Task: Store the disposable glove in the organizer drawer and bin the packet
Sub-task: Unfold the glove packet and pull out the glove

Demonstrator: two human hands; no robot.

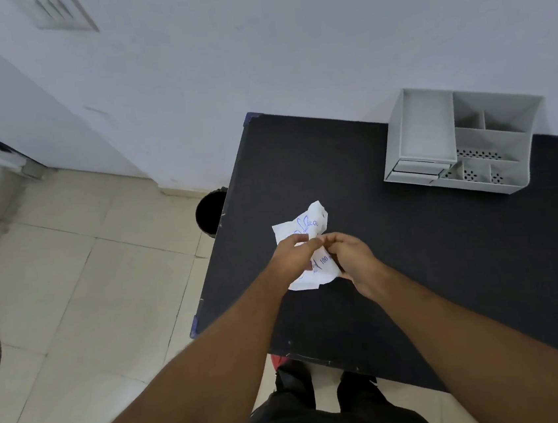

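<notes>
Clerk: Item one — packet (308,239), white, crumpled, blue print. Location: over the black table (431,264), near its left edge, held between both hands.

Checker: Grip?

Clerk: Left hand (292,254) pinches the upper middle of the packet, fingers together on it. Right hand (351,255) is curled closed on the lower right part. Fingertips of the two hands nearly meet.

Checker: Handling notes?

Clerk: Judged light, thin and limp, likely paper or film; it creases rather than resists. It would tear easily, so best held at an edge or at the opening, one hand steadying, one pulling. The glove inside should be softer still and a little slippery.

Checker: Glove seen?

Clerk: No. Whether it is still inside or partly drawn out cannot be told; the hands cover the middle.

Checker: Destinations?

Clerk: Grey organizer (463,143) at the far right of the table, against the wall — drawer fronts show low on its left side and appear closed. Dark bin (210,211) on the floor, just beside the table's left edge, half hidden by it.

Checker: Other gaps?

Clerk: Print only partly legible.
</notes>
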